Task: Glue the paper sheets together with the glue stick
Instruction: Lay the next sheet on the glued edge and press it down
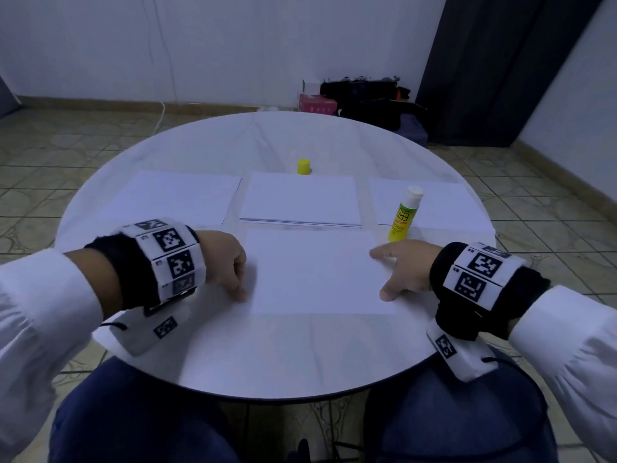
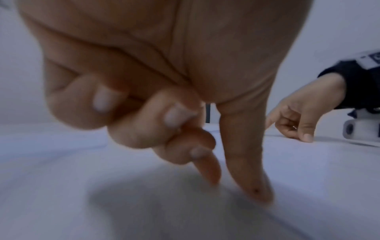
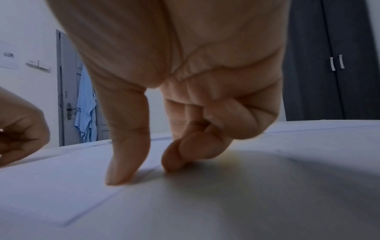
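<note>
**Paper sheets being laid out, glue stick standing uncapped**

Head view. A single paper sheet (image 1: pixel 317 272) is lying at the near middle of the round white table (image 1: pixel 267 355). The left hand (image 1: pixel 223 259) is touching down at the sheet's left edge with its fingers curled under, and the right hand (image 1: pixel 404 265) is resting on the right edge, forefinger and thumb extended. Neither hand is grasping anything. Beyond the sheet, three more lots of paper are lying in a row: a left sheet (image 1: pixel 173 195), a middle stack (image 1: pixel 300 198) and a right sheet (image 1: pixel 434 202). The glue stick (image 1: pixel 404 213) is standing upright on the right sheet, its white tip exposed; its yellow cap (image 1: pixel 303 166) is sitting apart, behind the middle stack.

Left wrist view. The left hand's forefinger and thumb are pointing down onto the white surface, the remaining fingers (image 2: pixel 115 104) folding into the palm; nothing is being pinched.

Right wrist view. The thumb (image 3: pixel 125 146) is pressing the sheet just inside its edge, the other fingertips touching the table beside it.

Progress, as a judgement: uncapping is finished and one sheet is being positioned. No glue is discernible on it, so spreading glue, laying a second sheet over and pressing down appear to be outstanding.
</note>
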The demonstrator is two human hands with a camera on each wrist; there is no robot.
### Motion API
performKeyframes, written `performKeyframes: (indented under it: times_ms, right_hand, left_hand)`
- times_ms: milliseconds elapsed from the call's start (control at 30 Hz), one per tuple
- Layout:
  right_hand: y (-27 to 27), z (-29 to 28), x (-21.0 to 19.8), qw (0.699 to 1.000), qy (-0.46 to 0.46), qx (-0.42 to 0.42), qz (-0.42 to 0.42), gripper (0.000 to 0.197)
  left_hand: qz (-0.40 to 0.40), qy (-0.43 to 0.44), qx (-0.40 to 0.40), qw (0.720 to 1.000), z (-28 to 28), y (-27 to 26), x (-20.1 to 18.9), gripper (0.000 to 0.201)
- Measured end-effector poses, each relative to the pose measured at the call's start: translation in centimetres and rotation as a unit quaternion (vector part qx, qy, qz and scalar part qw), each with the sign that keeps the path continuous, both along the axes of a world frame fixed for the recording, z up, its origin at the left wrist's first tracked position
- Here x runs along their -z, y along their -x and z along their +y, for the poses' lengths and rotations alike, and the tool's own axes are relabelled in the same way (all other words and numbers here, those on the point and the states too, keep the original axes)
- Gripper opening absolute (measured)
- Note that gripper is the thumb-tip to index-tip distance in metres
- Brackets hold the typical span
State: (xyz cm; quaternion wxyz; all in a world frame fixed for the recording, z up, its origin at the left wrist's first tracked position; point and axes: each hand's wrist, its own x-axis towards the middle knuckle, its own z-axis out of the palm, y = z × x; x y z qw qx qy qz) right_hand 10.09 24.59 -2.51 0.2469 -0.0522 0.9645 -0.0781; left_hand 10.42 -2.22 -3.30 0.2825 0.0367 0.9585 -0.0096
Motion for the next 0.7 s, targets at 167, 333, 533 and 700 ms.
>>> performKeyframes:
  times_ms: [167, 333, 533, 700]
  right_hand:
    - [0.4, -0.3, 0.0, 1.000, -0.016, -0.002, -0.010, 0.080]
    - [1.0, 0.0, 0.4, 1.000, -0.010, -0.004, 0.001, 0.077]
    - [1.2, 0.4, 0.8, 1.000, -0.002, 0.003, -0.007, 0.081]
    - [1.5, 0.2, 0.9, 1.000, -0.016, -0.008, -0.026, 0.078]
  left_hand:
    - [0.072, 0.039, 0.107, 0.991, 6.7, 2.0, -1.1, 0.060]
    - [0.122, -0.066, 0.166, 0.976, 15.5, 2.2, 1.3, 0.094]
    - [0.088, -0.008, 0.189, 0.978, 13.8, 2.3, 2.2, 0.115]
    - [0.029, 0.011, 0.148, 0.989, 6.2, 1.7, 1.1, 0.125]
